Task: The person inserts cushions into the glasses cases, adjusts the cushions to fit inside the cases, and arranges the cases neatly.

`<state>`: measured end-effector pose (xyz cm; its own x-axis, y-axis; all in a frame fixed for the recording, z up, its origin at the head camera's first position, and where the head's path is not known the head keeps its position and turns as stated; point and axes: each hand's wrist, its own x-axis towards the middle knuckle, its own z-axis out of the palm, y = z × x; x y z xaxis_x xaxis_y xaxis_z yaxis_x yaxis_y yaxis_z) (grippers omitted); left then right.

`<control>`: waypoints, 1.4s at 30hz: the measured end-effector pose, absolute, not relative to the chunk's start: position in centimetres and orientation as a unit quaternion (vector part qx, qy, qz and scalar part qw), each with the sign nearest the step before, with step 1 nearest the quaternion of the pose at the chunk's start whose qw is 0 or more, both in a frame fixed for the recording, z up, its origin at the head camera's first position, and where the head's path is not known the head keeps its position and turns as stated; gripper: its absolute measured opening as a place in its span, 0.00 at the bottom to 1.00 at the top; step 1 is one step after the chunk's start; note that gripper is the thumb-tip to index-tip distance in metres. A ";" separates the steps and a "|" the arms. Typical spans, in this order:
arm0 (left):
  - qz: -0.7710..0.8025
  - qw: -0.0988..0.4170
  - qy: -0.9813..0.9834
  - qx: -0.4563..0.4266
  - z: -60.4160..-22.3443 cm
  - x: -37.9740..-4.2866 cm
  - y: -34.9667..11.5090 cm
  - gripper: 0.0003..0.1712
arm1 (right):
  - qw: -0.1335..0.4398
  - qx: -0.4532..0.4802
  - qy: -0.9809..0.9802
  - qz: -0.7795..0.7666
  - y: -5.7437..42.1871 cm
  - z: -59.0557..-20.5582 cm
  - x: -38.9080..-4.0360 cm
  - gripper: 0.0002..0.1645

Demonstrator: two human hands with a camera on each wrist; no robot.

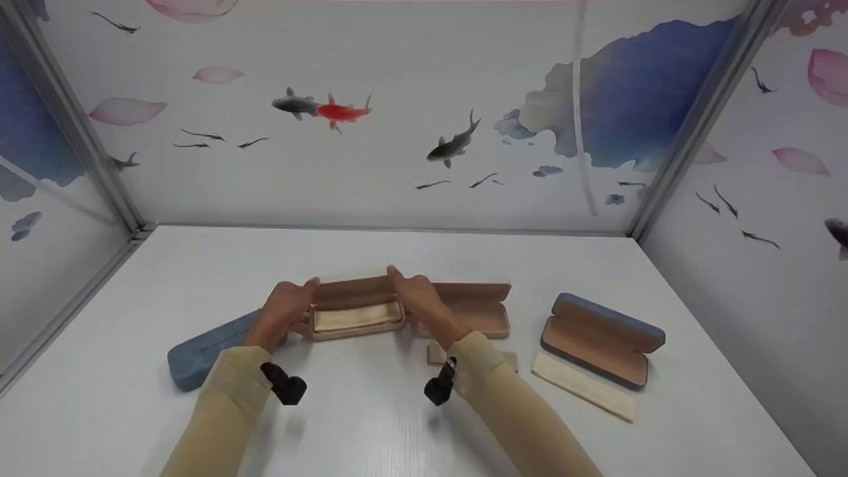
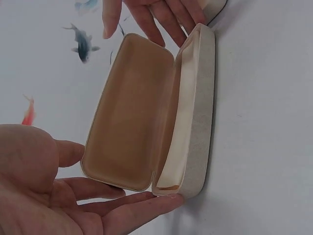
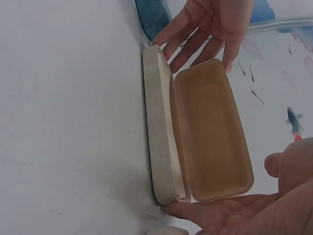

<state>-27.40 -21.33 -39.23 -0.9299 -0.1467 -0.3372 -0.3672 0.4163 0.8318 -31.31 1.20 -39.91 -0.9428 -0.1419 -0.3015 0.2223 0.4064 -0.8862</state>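
An open light beige glasses case [image 1: 356, 329] is held up at its two ends between both hands, its brown-lined lid [image 2: 129, 112] leaning back. Inside its base lies a folded cream cloth [image 1: 358, 317]. My left hand [image 1: 285, 308] grips the left end, the thumb at the lid's edge and the fingers along the end of the base. At the other end my right hand [image 1: 421, 301] holds the case, its thumb up by the lid's corner in the head view. In the right wrist view, the right fingers [image 3: 215, 210] run along the end of the base.
A blue glasses case [image 1: 205, 354] lies closed at the left, partly behind the left arm. Another open case [image 1: 493, 321] with a folded cloth [image 1: 508, 360] in front stands behind the right hand. Farther right are an open blue case [image 1: 596, 341] and a cream cloth [image 1: 583, 386].
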 end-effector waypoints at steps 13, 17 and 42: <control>0.508 0.099 0.839 -0.167 -38.9 -27.4 -21.4 0.41 | 0.140 0.038 0.805 -0.576 1.0 -39.8 -31.4 0.47; 0.509 0.096 0.839 -0.169 -39.0 -27.4 -21.4 0.45 | 0.113 0.028 0.825 -0.552 0.8 -39.8 -31.5 0.46; 0.477 0.106 0.857 -0.164 -39.1 -27.5 -21.8 0.51 | 0.142 0.047 0.823 -0.548 1.0 -40.0 -32.1 0.36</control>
<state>-27.50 -21.79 -39.10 -0.9237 -0.1797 -0.3384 -0.3823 0.4920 0.7822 -32.07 1.01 -40.00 -0.9551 -0.0788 -0.2855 0.2332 0.3940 -0.8890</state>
